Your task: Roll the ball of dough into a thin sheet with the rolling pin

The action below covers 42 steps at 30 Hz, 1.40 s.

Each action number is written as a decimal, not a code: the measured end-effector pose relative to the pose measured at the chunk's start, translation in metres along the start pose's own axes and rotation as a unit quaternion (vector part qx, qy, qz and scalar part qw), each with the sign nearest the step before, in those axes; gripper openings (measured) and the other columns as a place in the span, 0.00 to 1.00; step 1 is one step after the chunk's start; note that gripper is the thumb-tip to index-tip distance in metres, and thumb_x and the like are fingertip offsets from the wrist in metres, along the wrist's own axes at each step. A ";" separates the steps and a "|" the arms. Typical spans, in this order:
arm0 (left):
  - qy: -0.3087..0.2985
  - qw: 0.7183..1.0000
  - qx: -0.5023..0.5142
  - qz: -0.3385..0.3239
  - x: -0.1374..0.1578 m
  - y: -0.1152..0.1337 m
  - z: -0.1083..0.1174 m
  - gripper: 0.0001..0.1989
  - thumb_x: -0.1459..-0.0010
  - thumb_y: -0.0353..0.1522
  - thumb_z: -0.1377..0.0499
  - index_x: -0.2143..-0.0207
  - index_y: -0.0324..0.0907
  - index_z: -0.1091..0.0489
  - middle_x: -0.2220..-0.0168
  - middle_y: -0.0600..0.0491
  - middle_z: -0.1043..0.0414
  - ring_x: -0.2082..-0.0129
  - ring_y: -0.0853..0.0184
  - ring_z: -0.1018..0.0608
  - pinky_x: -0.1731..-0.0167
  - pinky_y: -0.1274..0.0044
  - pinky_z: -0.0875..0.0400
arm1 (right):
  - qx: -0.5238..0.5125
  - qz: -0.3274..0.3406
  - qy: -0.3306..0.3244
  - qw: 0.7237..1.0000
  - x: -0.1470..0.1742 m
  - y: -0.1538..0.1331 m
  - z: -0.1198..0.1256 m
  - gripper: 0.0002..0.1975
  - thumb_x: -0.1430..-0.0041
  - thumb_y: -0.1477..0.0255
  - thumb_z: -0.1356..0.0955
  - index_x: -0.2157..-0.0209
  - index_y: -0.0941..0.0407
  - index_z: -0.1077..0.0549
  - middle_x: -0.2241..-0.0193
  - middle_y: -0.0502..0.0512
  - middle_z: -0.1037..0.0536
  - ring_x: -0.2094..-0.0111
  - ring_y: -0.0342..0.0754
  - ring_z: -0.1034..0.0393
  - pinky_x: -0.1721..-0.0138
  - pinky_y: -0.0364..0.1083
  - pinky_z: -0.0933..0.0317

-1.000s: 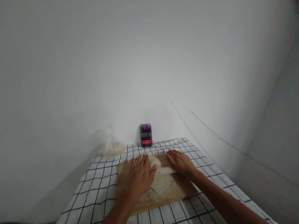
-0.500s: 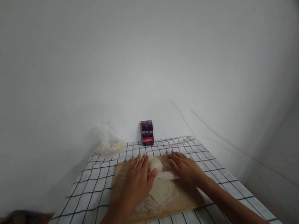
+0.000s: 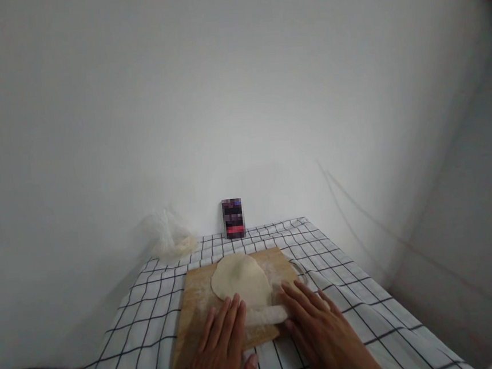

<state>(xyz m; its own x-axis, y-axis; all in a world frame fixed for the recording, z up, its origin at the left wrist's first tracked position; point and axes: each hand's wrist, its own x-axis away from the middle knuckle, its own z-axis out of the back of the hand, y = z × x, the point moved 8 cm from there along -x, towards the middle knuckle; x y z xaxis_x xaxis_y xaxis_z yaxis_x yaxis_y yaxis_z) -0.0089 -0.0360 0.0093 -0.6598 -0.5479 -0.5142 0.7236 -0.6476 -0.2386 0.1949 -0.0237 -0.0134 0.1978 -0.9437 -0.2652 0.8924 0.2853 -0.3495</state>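
A pale rolling pin (image 3: 266, 315) dusted with flour lies crosswise at the near edge of a round, flattened sheet of dough (image 3: 241, 279). My left hand (image 3: 221, 344) rests over the pin's left end, its fingers stretched forward and lying flat. Over the right end lies my right hand (image 3: 316, 319), fingers extended and not wrapped around it. Both ends of the pin are hidden under the hands. Beneath the dough is a floury wooden board (image 3: 184, 316).
A checked cloth (image 3: 133, 326) covers the table. At the back left sits a clear plastic bag (image 3: 171, 237) with something pale inside. A dark, blurred upright phone-like object (image 3: 233, 218) leans against the wall (image 3: 238, 93). Beside the board's right edge is a ring-shaped rim (image 3: 301, 272).
Both hands and the rolling pin have come nearer to me, from across the dough's middle to its near edge. More of the dough sheet is now uncovered. The view has shifted slightly.
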 end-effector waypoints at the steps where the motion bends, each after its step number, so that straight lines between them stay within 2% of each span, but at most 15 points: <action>1: -0.003 1.000 0.004 -0.005 0.005 0.001 -0.002 0.39 0.30 0.45 0.50 0.25 0.45 0.63 0.29 0.48 0.43 0.34 0.54 0.31 0.39 0.63 0.30 | -0.004 0.004 0.001 1.000 0.005 0.000 -0.001 0.27 0.27 0.56 0.42 0.30 0.39 0.40 0.30 0.44 0.40 0.28 0.62 0.50 0.30 0.68 0.53; 4: -0.010 1.000 0.016 -0.007 0.012 0.000 -0.008 0.39 0.30 0.44 0.51 0.25 0.47 0.67 0.29 0.50 0.42 0.35 0.54 0.30 0.40 0.63 0.29 | -0.007 0.014 -0.001 1.000 0.009 0.000 -0.003 0.28 0.28 0.54 0.41 0.29 0.36 0.45 0.29 0.42 0.43 0.28 0.62 0.51 0.29 0.70 0.58; 7: -0.003 1.000 0.016 -0.002 0.007 0.000 -0.006 0.40 0.30 0.43 0.50 0.25 0.45 0.68 0.29 0.48 0.44 0.34 0.54 0.31 0.39 0.63 0.29 | 0.011 0.005 -0.006 1.000 -0.006 0.001 0.002 0.27 0.27 0.53 0.43 0.29 0.38 0.43 0.29 0.43 0.43 0.27 0.60 0.53 0.29 0.68 0.59; 9: 0.007 1.000 0.019 0.012 -0.002 -0.002 -0.003 0.38 0.30 0.41 0.50 0.25 0.43 0.64 0.28 0.47 0.45 0.33 0.54 0.33 0.38 0.62 0.30 | 0.028 -0.002 -0.008 1.000 -0.022 0.001 0.007 0.27 0.26 0.54 0.45 0.30 0.41 0.42 0.29 0.45 0.43 0.27 0.59 0.55 0.29 0.68 0.58; 12: 0.023 0.998 0.034 0.054 -0.018 -0.013 -0.006 0.32 0.29 0.38 0.51 0.27 0.41 0.52 0.29 0.47 0.42 0.32 0.54 0.34 0.36 0.60 0.33 | 0.051 0.001 -0.007 0.999 -0.051 -0.001 0.012 0.27 0.25 0.56 0.46 0.30 0.45 0.39 0.29 0.48 0.42 0.26 0.58 0.56 0.30 0.66 0.55; 16: 0.027 0.993 0.047 0.102 -0.043 -0.034 -0.024 0.26 0.27 0.40 0.54 0.33 0.37 0.38 0.32 0.43 0.36 0.32 0.53 0.35 0.34 0.55 0.36 | 0.067 -0.004 -0.014 0.998 -0.091 0.002 0.012 0.26 0.24 0.61 0.47 0.32 0.50 0.36 0.29 0.56 0.41 0.27 0.59 0.54 0.31 0.67 0.54; 19: 0.016 0.990 0.043 0.133 -0.061 -0.052 -0.039 0.27 0.27 0.40 0.55 0.35 0.33 0.36 0.33 0.39 0.36 0.31 0.50 0.36 0.33 0.51 0.40 | 0.069 -0.017 -0.034 0.997 -0.118 0.008 0.008 0.26 0.24 0.61 0.47 0.33 0.51 0.34 0.29 0.59 0.41 0.27 0.60 0.53 0.32 0.68 0.52; 24: 0.005 0.986 0.040 0.161 -0.075 -0.067 -0.051 0.27 0.28 0.39 0.53 0.35 0.32 0.36 0.33 0.38 0.36 0.30 0.49 0.38 0.33 0.53 0.41 | 0.078 -0.024 -0.039 0.996 -0.139 0.015 0.005 0.25 0.25 0.61 0.46 0.33 0.50 0.35 0.29 0.59 0.40 0.28 0.61 0.52 0.34 0.66 0.47; 27: 0.018 0.988 0.040 0.148 -0.070 -0.059 -0.045 0.25 0.27 0.39 0.54 0.36 0.34 0.34 0.34 0.39 0.34 0.31 0.49 0.37 0.34 0.52 0.39 | 0.081 -0.026 -0.048 0.995 -0.131 0.013 0.005 0.25 0.25 0.62 0.45 0.33 0.50 0.35 0.29 0.58 0.40 0.28 0.61 0.51 0.35 0.65 0.45; 30: 0.045 0.991 0.041 0.122 -0.053 -0.040 -0.030 0.26 0.28 0.41 0.53 0.34 0.38 0.37 0.33 0.42 0.35 0.32 0.51 0.35 0.35 0.54 0.37 | 0.088 -0.023 -0.042 0.995 -0.104 0.007 0.006 0.25 0.25 0.62 0.46 0.33 0.50 0.35 0.29 0.58 0.41 0.28 0.61 0.51 0.35 0.65 0.45; 35: 0.063 0.997 0.027 0.045 -0.012 -0.004 -0.009 0.35 0.30 0.44 0.49 0.26 0.43 0.54 0.32 0.46 0.37 0.35 0.53 0.30 0.37 0.58 0.33 | 0.064 -0.014 0.004 0.998 -0.031 0.002 -0.001 0.26 0.25 0.58 0.48 0.30 0.40 0.42 0.29 0.45 0.41 0.27 0.57 0.52 0.30 0.66 0.53; 37: 0.066 0.997 0.027 0.019 -0.001 0.006 -0.005 0.39 0.30 0.46 0.48 0.25 0.44 0.60 0.30 0.46 0.39 0.35 0.53 0.30 0.38 0.61 0.31 | 0.050 -0.004 0.008 0.999 -0.011 0.001 -0.005 0.27 0.26 0.56 0.46 0.29 0.39 0.45 0.29 0.44 0.43 0.27 0.59 0.53 0.29 0.68 0.59; 39: 0.068 0.997 0.031 0.019 0.002 0.008 -0.004 0.40 0.31 0.47 0.48 0.25 0.44 0.62 0.29 0.46 0.42 0.33 0.52 0.32 0.38 0.62 0.31 | 0.042 -0.002 0.008 0.999 -0.004 0.000 -0.004 0.27 0.26 0.55 0.45 0.29 0.39 0.45 0.29 0.45 0.43 0.27 0.60 0.53 0.29 0.69 0.62; 42: 0.061 0.997 0.034 0.045 -0.007 0.001 -0.008 0.37 0.30 0.45 0.49 0.26 0.41 0.57 0.29 0.45 0.43 0.32 0.51 0.34 0.37 0.60 0.32 | 0.046 -0.016 -0.004 0.999 -0.022 0.000 0.002 0.26 0.25 0.56 0.47 0.30 0.40 0.41 0.30 0.46 0.40 0.28 0.58 0.51 0.30 0.68 0.58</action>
<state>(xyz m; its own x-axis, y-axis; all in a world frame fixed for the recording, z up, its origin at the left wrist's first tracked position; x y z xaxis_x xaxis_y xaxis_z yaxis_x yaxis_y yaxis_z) -0.0017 -0.0281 0.0059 -0.5604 -0.5389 -0.6289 0.7605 -0.6355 -0.1331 0.1914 -0.0033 -0.0054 0.1711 -0.9534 -0.2483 0.9316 0.2386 -0.2742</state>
